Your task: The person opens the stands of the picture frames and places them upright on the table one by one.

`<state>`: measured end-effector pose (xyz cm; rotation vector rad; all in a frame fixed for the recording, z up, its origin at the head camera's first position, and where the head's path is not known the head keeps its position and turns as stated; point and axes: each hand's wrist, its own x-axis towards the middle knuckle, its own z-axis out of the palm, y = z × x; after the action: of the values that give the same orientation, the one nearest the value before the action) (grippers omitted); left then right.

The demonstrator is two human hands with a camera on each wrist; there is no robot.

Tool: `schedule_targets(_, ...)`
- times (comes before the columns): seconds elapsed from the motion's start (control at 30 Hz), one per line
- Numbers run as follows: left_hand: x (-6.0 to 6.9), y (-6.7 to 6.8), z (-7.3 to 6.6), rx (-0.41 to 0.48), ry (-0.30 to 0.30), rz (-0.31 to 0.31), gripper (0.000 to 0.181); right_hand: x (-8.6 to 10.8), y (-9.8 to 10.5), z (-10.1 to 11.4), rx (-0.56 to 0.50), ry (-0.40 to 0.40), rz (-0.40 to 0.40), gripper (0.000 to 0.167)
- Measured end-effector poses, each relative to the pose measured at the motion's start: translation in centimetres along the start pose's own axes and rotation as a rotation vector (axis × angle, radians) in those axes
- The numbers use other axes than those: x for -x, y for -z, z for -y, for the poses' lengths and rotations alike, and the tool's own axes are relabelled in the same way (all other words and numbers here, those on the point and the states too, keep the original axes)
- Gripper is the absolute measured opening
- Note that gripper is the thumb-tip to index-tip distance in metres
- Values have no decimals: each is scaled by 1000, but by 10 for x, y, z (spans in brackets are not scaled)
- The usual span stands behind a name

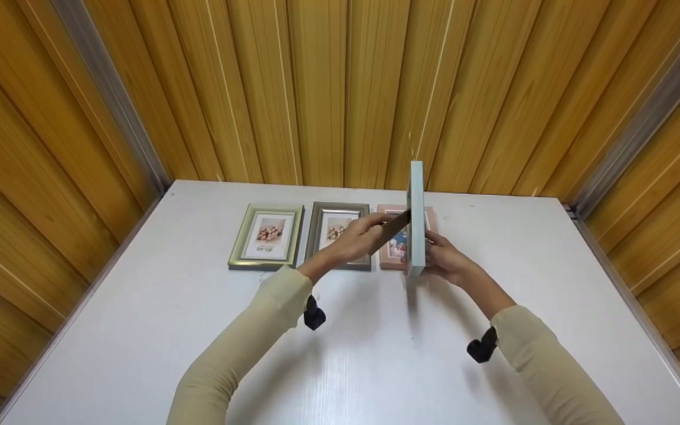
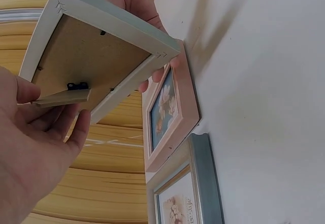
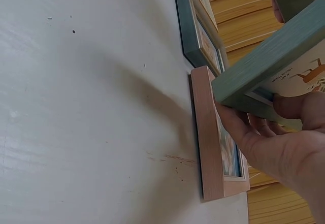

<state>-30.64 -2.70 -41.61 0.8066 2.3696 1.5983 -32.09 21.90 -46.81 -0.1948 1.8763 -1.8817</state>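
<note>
A light blue-green picture frame (image 1: 417, 218) is held upright, edge-on to the head view, above the table. The right hand (image 1: 447, 260) grips its lower side, thumb on the front and fingers behind, as the right wrist view shows. Between thumb and fingers the left hand (image 1: 355, 239) pinches the stand flap (image 2: 63, 98), which juts out from the frame's brown back panel (image 2: 91, 51). Directly behind the held frame lies a pink frame (image 2: 172, 112) with a flower picture.
A grey-brown frame (image 1: 340, 264) and a gold-green frame (image 1: 234, 260) lie in a row left of the pink one on the white table (image 1: 340, 366). Wood-patterned panels (image 1: 316, 88) rise behind and at both sides.
</note>
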Motion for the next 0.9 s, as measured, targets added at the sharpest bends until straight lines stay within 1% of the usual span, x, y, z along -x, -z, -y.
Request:
schedule_targets(0.07,-2,0,1,9,-27,-12,47,-1,-2,-2,-11,3,-21,52)
schedule_targets(0.17,-4,-1,-1,23,-93,-47,51,-2,-5,-5,-6,5,-57,50)
schedule_targets(0.23,-6,-2,-4,14,-130,-91,51,-3,-6,-6,13,2,-84,52)
schedule_targets(0.27,-7,-3,-6,15,-139,-119,50,-4,-6,-6,24,2,-97,53)
schedule_targets(0.33,-6,-3,-10,23,-126,-178,46,-5,-6,-5,37,4,-127,56)
schedule_targets(0.43,-6,-3,-13,47,-92,-262,38,-5,-5,-2,23,2,-161,62)
schedule_targets(0.5,-6,-2,-14,63,-64,-304,35,-4,-3,-1,-3,1,-180,65)
schedule_targets(0.57,-6,-2,-13,63,-51,-329,33,-3,0,1,-27,2,-192,67)
schedule_targets(0.7,-7,-3,-10,58,-64,-348,33,1,5,3,-36,29,-227,71)
schedule_targets(0.77,-8,-5,-8,52,-74,-347,33,3,9,3,-25,47,-247,71)
schedule_targets(0.9,-9,-10,-8,51,-73,-345,34,7,16,2,-2,71,-284,70)
